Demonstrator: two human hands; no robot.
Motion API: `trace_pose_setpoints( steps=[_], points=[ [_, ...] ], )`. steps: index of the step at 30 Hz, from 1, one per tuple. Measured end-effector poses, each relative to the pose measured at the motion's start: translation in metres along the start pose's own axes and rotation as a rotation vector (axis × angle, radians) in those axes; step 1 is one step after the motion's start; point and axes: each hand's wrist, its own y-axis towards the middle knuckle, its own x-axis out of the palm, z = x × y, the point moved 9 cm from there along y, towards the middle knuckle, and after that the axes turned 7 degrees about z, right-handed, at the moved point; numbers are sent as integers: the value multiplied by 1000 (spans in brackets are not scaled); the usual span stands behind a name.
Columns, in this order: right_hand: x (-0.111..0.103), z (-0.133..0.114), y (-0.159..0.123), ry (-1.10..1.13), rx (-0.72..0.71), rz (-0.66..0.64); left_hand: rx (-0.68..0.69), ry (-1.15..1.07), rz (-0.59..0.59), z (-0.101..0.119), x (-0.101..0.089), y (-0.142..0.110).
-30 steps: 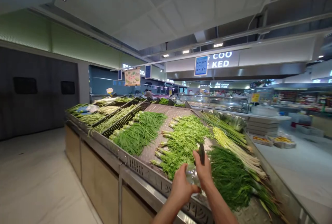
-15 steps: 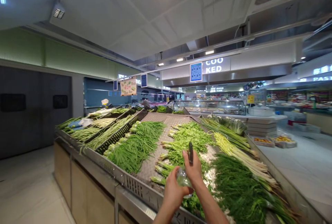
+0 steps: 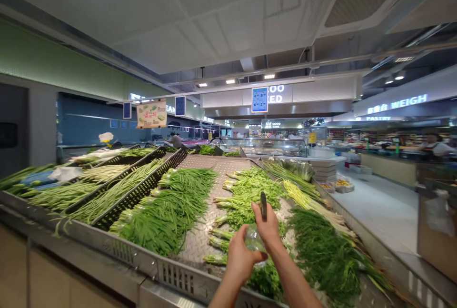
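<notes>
**Vegetable bench [image 3: 194,246] with left hand [image 3: 240,254] and right hand [image 3: 267,226] above the front section**

The bench spans most of the lower view and has a textured metal surface and a slotted front rail. On it, from largest to smallest:

- Flat-leaved greens [image 3: 171,208]: broad pile, left of center, laid across the surface.
- Feathery dark greens [image 3: 321,246]: right of the hands.
- Leafy bunches [image 3: 252,186]: center column, pale stems pointing left, partly behind and below the hands.
- Long green beans [image 3: 119,189]: far left section, next to a black perforated divider [image 3: 143,193].
- Pale yellow stalks [image 3: 303,198]: beyond the feathery dark greens, adjacent to them.

Both hands are close together. Left hand: fingers curve around a clear object [image 3: 253,239], gripping it in front of the leafy bunches. The exact form of this object cannot be told. Whether the right hand also touches it cannot be told.

Right hand: fingers are closed on a narrow dark object [image 3: 263,205]. This object is nearly upright, with its upper end projecting above the hand; its lower end is hidden.
</notes>
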Motion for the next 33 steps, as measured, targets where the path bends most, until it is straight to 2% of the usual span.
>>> trace_pose_setpoints(
  steps=[4, 10, 14, 19, 25, 30, 33],
  points=[
    [11, -3, -8, 22, -4, 3, 26, -6, -30, -6, -11, 4],
    [9, 5, -20, -85, -43, 35, -10, -62, -144, -23, -2, 2],
    [-2, -2, -26, -194, -71, 111, 42, -47, -163, -21, -2, -5],
    [-4, -14, -30, -319, -70, 116, 69, 24, -146, -15, -9, -8],
    [-8, -8, -25, -227, -40, 156, 41, -2, -196, -18, 1, -3],
    [0, 8, -20, -152, -35, 44, 2, -68, -219, -21, 7, 1],
    [-5, 16, -21, -155, -10, 77, 15, -64, -218, -20, 9, 1]
  ],
)
